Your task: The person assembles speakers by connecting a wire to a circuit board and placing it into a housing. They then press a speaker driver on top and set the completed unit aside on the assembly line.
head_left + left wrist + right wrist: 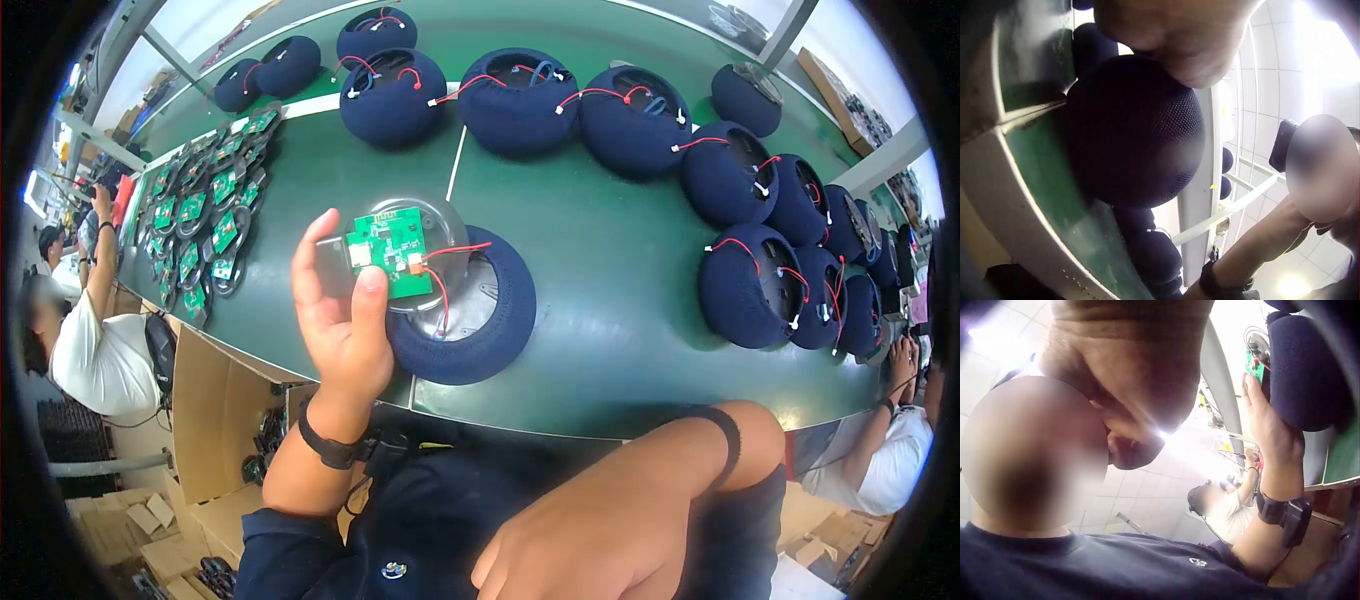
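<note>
My left hand (345, 335) holds a round dark plastic base (446, 222) that carries a green circuit board (400, 240), thumb over the board's lower edge. Red wires (440, 290) run from a small plug on the board toward the open top of a navy fabric-covered speaker body (505, 310). That body sits on the green table just beyond and right of the hand, and the base overlaps its rim. My right hand (600, 545) is raised close to the head camera, away from the table. In the right wrist view it is near the face, fingertips mostly hidden.
More navy speaker bodies (520, 110) with red wires curve along the back and right of the green table (600, 290). Several bases with green boards (190, 207) lie at the left. Cardboard boxes (215, 420) stand below the edge. Other people work at both sides.
</note>
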`<state>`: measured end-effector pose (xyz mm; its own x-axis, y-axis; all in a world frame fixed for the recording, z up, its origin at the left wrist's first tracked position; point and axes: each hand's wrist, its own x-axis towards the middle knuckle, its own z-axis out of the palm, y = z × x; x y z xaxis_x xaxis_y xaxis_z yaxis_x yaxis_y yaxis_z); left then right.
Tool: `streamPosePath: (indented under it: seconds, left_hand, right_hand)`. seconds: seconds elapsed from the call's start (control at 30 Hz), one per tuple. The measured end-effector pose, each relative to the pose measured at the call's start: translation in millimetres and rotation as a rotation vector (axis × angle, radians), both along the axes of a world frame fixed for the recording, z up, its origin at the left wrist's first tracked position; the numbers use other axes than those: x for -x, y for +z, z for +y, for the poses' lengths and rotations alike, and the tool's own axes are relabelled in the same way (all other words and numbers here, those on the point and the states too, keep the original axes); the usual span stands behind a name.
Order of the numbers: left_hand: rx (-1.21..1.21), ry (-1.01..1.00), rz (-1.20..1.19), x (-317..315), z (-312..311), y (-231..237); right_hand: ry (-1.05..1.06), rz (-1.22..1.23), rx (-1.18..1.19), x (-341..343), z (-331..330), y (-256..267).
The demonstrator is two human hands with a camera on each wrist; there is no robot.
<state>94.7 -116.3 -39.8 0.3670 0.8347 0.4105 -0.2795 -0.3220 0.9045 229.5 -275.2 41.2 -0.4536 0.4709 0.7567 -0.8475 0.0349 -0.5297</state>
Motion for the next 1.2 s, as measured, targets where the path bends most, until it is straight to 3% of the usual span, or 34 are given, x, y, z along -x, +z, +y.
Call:
streamPosePath:
  seconds: [0.7, 0.8, 0.83, 0.87, 0.9, 0.93, 1.0, 1.03, 1.1, 1.2]
  left_hand:
    - [0.017, -0.021, -0.035, 1, -1, 2]
    - [0.044, -0.024, -0.043, 4, 0, 7]
    - [0.063, -0.02, -0.054, 3, 0, 9]
    - [0.087, -0.04, -0.05, 4, -1, 13]
    - [0.11, -0.036, -0.059, 2, -1, 16]
    - [0.127, -0.047, -0.07, 1, -1, 20]
    - [0.143, -0.056, -0.081, 3, 0, 24]
    - [0.152, -0.065, -0.082, 5, 2, 23]
    - [0.154, -0.072, -0.087, 5, 2, 25]
    - [0.183, -0.026, -0.003, 4, 0, 28]
  right_hand:
    - [0.046, 0.024, 0.033, 4, 0, -8]
    - [-0.022, -0.352, -0.193, -32, 27, -7]
    - [-0.189, -0.227, 0.065, -32, 21, 3]
    - [-0.275, -0.208, 0.08, -41, 24, 1]
    - [-0.266, -0.049, 0.284, -44, 21, 1]
    - [-0.524, -0.254, 0.501, -53, 13, 20]
    - [-0.782, -0.207, 0.428, -61, 30, 15]
    - [-0.787, -0.137, 0.379, -70, 39, 7]
    - [-0.883, -0.065, 0.474, -77, 46, 0]
    - [-1.1, -0.167, 0.589, -82, 58, -12]
